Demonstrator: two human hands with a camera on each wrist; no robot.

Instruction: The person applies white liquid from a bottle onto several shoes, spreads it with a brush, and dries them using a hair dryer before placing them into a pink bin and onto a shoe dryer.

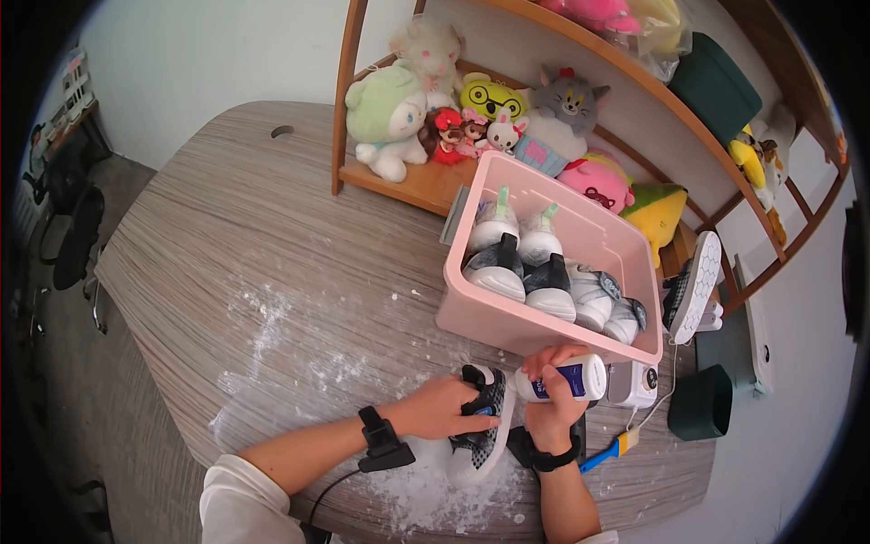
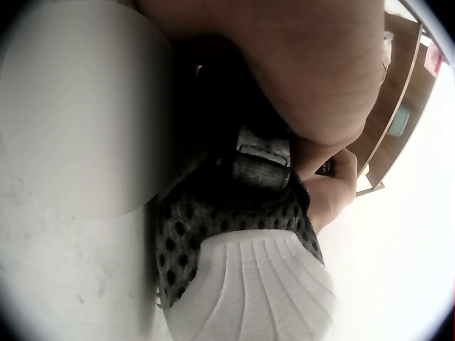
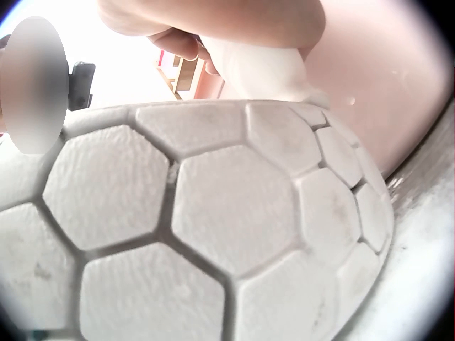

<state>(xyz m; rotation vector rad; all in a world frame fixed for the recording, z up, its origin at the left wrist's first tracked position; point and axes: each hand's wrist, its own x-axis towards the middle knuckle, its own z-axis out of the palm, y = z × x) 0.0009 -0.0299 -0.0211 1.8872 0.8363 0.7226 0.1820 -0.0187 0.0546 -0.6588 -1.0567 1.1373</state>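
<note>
My left hand [image 1: 430,410] grips a black mesh sneaker [image 1: 492,396] with a white sole, holding it tipped on its side low over the table. In the left wrist view its ribbed white toe [image 2: 249,291] and a strap [image 2: 261,167] show. The right wrist view is filled by the hexagon-patterned sole [image 3: 234,206]. My right hand [image 1: 553,417] holds a white bottle [image 1: 591,376] with a dark blue label, lying nearly level, its narrow end right at the sneaker's sole. White powder [image 1: 426,499] is scattered on the table beneath and around the sneaker.
A pink bin [image 1: 489,331] holding several shoes stands just beyond my hands. A blue-and-yellow brush [image 1: 623,444] and a white device with a dial [image 1: 632,384] lie to the right. Another sneaker [image 1: 702,295] leans behind the bin. Plush toys fill the wooden shelf [image 1: 444,192] at the back.
</note>
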